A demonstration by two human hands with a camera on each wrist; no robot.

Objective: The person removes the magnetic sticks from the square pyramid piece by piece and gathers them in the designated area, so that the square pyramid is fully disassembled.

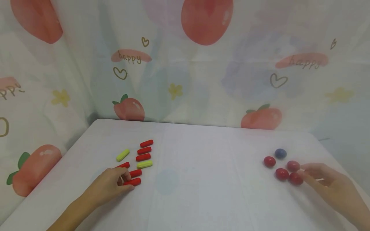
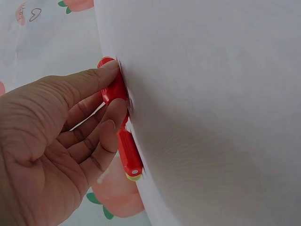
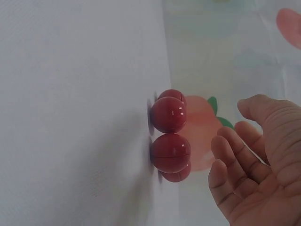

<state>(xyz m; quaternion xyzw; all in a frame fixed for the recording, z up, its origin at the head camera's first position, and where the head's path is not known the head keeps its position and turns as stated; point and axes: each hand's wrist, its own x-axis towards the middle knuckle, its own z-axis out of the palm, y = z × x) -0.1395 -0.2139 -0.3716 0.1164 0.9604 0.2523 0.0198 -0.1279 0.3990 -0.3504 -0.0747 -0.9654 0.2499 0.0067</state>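
At the left of the table, my left hand (image 1: 107, 186) pinches the nearest short red stick (image 1: 134, 182). In the left wrist view the thumb lies on one end of this red stick (image 2: 116, 88) and a fingertip touches the other end. Another red stick (image 2: 129, 153) lies just beyond the fingers. My right hand (image 1: 332, 183) hovers beside a group of glossy red balls (image 1: 281, 174) at the right, its fingers loosely bent. In the right wrist view a gap shows between the right hand (image 3: 263, 160) and the red balls (image 3: 169, 114), and nothing is in it.
More red sticks (image 1: 143, 157) lie in a rough column past the left hand, with a yellow-green stick (image 1: 144, 164) among them and another yellow-green stick (image 1: 123, 155) to their left. A blue ball (image 1: 280, 153) sits behind the red ones. Printed cloth (image 1: 196, 80) hangs behind the white table (image 1: 202, 179).
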